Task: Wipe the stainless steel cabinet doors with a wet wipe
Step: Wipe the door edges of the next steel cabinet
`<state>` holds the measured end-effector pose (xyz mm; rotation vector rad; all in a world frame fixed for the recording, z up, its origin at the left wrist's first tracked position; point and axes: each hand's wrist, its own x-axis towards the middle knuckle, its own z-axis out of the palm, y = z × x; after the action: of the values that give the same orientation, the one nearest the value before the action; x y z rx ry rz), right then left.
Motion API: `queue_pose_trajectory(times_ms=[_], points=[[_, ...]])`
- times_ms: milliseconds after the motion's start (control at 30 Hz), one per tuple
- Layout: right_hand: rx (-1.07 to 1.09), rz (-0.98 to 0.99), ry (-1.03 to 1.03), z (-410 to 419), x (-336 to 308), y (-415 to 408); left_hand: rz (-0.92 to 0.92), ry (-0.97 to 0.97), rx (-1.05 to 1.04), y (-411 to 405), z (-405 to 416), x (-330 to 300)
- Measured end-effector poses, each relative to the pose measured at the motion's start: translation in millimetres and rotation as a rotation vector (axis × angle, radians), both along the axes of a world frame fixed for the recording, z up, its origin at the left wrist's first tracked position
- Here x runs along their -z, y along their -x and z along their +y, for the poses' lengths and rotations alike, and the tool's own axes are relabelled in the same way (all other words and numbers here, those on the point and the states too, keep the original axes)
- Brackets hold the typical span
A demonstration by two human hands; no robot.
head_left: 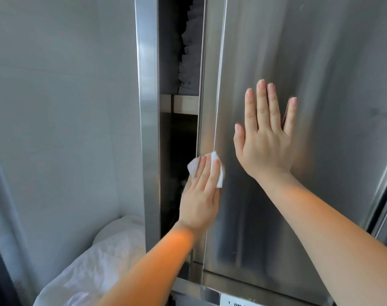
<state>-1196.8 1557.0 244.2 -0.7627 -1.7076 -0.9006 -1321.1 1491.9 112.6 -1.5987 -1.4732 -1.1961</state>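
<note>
A tall stainless steel cabinet door (pixel 320 62) fills the right of the view, slid partly aside so a dark gap shows at its left. My left hand (pixel 199 195) presses a white wet wipe (pixel 218 171) flat against the door's left edge strip with straight fingers. My right hand (pixel 265 133) lies flat on the door panel, fingers spread and pointing up, higher and to the right of the left hand.
Inside the gap are a shelf (pixel 186 103) and stacked white cloths (pixel 188 58) above it. The steel cabinet frame (pixel 147 107) borders the gap on the left. A white plastic bag (pixel 100 261) sits low left by a grey wall (pixel 55 107).
</note>
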Motion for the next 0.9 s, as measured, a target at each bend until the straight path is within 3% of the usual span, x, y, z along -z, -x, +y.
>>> queue_pose_trajectory(times_ms=[133,200,267,400,467,667,800,900], points=[[-0.009,-0.016,0.029,1,0,-1,-0.03,-0.051,0.012,0,7,-91],[-0.006,-0.011,0.028,0,0,-1,-0.065,-0.095,0.008,-2,14,-104],[-0.006,-0.011,0.02,-1,0,-1,-0.09,-0.108,-0.014,-6,17,-64],[-0.001,-0.007,0.024,-1,-1,-1,-0.078,0.041,-0.038,-12,-6,58],[0.01,-0.01,0.021,0,0,-1,-0.048,0.068,-0.012,-5,-7,60],[-0.008,-0.02,0.042,-2,0,-2,-0.09,0.038,0.002,-3,8,-34],[0.009,-0.027,0.03,-2,-1,-1,-0.085,0.061,-0.014,-5,0,33],[0.014,-0.036,0.046,-3,-1,-2,-0.059,0.25,-0.027,-8,-26,106]])
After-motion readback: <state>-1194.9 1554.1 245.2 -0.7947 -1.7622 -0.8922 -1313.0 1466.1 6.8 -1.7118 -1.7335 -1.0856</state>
